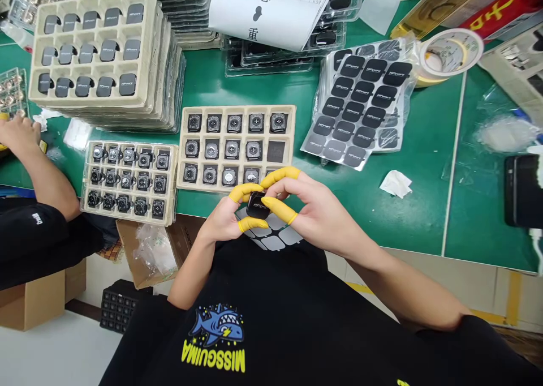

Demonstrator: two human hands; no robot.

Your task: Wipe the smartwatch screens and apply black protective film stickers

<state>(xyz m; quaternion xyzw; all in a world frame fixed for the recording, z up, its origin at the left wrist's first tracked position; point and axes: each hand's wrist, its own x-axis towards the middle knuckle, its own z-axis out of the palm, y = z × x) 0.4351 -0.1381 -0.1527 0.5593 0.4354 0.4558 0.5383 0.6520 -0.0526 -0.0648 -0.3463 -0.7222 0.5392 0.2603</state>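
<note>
Between my two hands is a small black smartwatch body (255, 205), its square face toward me with pale lettering like that on the sticker sheets. My left hand (223, 216) grips it from the left, the thumb below and yellow-cotted fingers above. My right hand (311, 205) curls over its right side, thumb and index finger in yellow finger cots pressed to its edge. Beneath the hands, against my lap, lies a sheet with pale square spots (274, 240). A beige tray (183, 148) of watch bodies, backs up, sits just beyond; one slot at its right holds no watch.
Another watch tray (175, 188) lies to the left, below a tall tray stack (149, 46). Sticker sheets (352, 111), a tape roll (449, 52) and crumpled tissue (396, 183) are on the right. A black device (521, 191) with a cable is far right. A co-worker's arm (51, 171) reaches in at left.
</note>
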